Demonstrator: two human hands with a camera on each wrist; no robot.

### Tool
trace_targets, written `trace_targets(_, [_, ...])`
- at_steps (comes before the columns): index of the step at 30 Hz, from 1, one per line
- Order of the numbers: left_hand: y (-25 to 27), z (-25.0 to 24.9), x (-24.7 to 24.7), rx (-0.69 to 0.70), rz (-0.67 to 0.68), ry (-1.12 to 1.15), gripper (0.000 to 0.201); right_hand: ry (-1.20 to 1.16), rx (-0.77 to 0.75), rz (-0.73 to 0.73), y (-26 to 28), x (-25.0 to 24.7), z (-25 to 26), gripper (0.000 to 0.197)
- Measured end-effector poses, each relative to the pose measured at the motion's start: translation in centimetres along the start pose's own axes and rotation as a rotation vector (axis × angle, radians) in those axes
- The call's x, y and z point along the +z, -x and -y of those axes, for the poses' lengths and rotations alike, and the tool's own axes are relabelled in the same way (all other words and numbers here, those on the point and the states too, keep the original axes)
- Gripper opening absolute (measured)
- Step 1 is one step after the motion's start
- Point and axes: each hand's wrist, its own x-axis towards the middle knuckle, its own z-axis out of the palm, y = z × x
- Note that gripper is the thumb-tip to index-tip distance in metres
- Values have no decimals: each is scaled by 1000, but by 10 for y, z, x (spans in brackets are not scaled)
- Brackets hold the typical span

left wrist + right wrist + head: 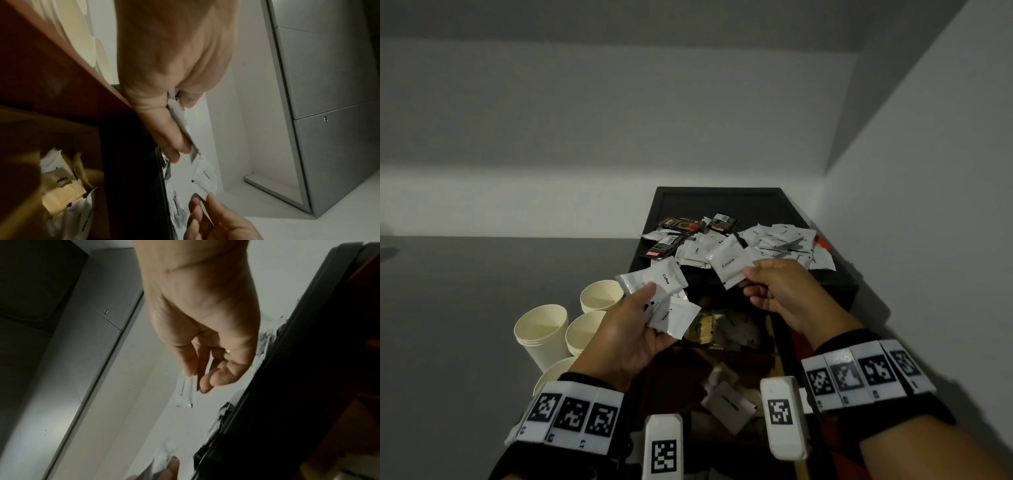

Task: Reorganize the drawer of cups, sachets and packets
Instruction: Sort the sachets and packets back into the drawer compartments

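Note:
My left hand holds a small fan of white sachets marked Coffee and Cream, thumb on top, above the open drawer. My right hand pinches one white Cream sachet by its near edge, just in front of the black tray. In the left wrist view the left hand grips its sachets edge-on, and the Cream sachet hangs between the two hands. In the right wrist view the right hand pinches that sachet.
The black tray carries a heap of white sachets and a few dark packets. Loose sachets and a tan one lie in the drawer. Several cream paper cups stand on the grey surface to the left. A wall is close on the right.

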Motion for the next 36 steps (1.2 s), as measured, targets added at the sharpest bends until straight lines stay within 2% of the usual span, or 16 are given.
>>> trace_targets(5, [5,-4,0,16,8,-12,24,-39,-59,-92,-12,0,11,21])
trace_targets(10, [6,-8,0,13,21,-12,35,50,-189,-423,-40,-23,25,20])
trace_targets(13, [6,-10,2,20,25,-34,36,120,-186,-507,-59,-46,31,16])
trace_targets(15, [6,-12,3,23,33,-45,35,128,-144,-504,-64,-58,33,15])
trace_targets(18, [5,-13,3,26,37,-59,32,163,-89,-392,-63,-67,31,16])
trace_targets(21, [5,-11,4,13,41,-57,28,410,-95,-292,-55,-71,24,12])
trace_targets(23, [5,-10,6,-3,44,-59,26,618,-139,-278,-52,-70,18,11])
trace_targets(25, [4,-8,9,-19,42,-69,28,718,-200,-319,-50,-68,13,8])
trace_targets(30, [1,-3,15,-14,26,-82,37,783,-293,-422,-47,-58,6,37])
trace_targets(32, [1,-2,15,-6,25,-88,37,891,-377,-410,-46,-50,2,45])
trace_targets(34, [1,-2,15,-1,28,-90,36,1003,-453,-363,-45,-41,-1,46])
trace_targets(36, [1,-1,15,-1,28,-90,34,980,-513,-357,-41,-34,1,38])
